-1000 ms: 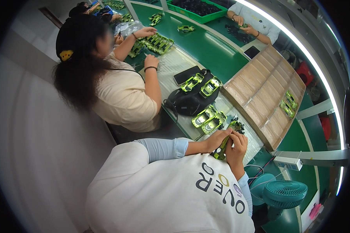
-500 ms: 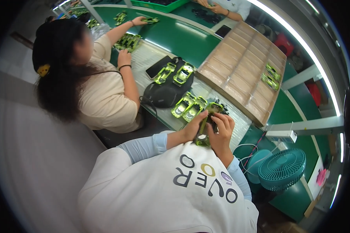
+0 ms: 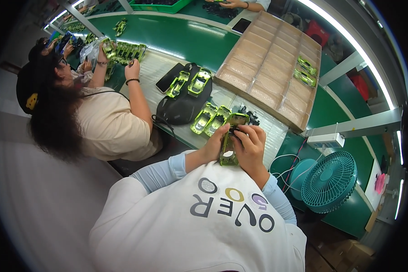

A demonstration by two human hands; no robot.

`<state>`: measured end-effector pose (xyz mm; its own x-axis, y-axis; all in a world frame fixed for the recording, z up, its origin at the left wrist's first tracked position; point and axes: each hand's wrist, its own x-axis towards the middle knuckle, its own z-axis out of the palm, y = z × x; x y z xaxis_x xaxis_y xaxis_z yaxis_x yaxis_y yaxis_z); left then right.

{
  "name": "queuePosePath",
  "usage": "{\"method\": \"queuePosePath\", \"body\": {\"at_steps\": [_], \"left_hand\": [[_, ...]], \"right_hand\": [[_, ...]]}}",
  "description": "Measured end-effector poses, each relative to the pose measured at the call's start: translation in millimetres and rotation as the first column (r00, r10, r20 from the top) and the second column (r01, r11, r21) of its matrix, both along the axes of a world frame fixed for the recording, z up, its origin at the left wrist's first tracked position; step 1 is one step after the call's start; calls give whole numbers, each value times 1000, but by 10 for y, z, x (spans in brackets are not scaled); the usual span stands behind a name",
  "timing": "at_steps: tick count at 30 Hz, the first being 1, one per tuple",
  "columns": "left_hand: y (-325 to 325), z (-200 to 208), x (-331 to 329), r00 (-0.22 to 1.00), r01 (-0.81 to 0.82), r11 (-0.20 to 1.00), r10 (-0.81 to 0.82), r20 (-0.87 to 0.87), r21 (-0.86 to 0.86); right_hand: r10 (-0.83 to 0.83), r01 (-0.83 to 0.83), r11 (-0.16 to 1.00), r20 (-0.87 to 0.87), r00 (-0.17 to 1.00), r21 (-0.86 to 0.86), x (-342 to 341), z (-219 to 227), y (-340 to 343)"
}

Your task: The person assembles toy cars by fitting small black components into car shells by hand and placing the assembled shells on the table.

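Close to my chest, my left hand is closed around the side of a lime-green toy car body, its open hollow side up. My right hand bends over the same car body, its fingers pinched together at a dark spot inside it; what they hold is too small to make out. Just beyond my left hand, a green car body lies beside another green car body on the plastic-covered table. Small black parts lie in a loose pile past the held car body.
A black bag carries two green car bodies, beside a dark phone. Ahead stands a compartmented cardboard tray with two car bodies. A teal fan and white power strip are right. A co-worker sits left.
My view has shifted slightly. My right fingers have drawn closer together over the car body, which stays in my left hand. The co-worker's far arm has pulled back, with a green car body in hand.
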<state>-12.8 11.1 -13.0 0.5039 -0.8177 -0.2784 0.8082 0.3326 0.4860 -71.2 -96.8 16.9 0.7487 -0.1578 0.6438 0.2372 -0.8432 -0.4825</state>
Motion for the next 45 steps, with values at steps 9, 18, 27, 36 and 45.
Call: {"method": "queuePosePath", "body": {"at_steps": [9, 18, 27, 36, 45], "left_hand": [[-6, -9, -21, 999, -29, 999, 29, 15, 44], [22, -122, -3, 993, 26, 998, -32, 109, 56], [15, 123, 22, 985, 155, 988, -155, 69, 5], [46, 37, 122, 773, -84, 870, -251, 582, 486], [-16, 117, 114, 526, -324, 790, -307, 793, 521]], "right_hand": [[74, -74, 997, 2, 997, -9, -1, -39, -17], [120, -120, 993, -71, 990, 10, -10, -7, -43], [466, 120, 157, -180, 866, 980, 16, 48, -175], [320, 72, 268, -159, 934, 961, 18, -129, -119], [326, 57, 360, -183, 928, 931, 19, -132, -79]]}}
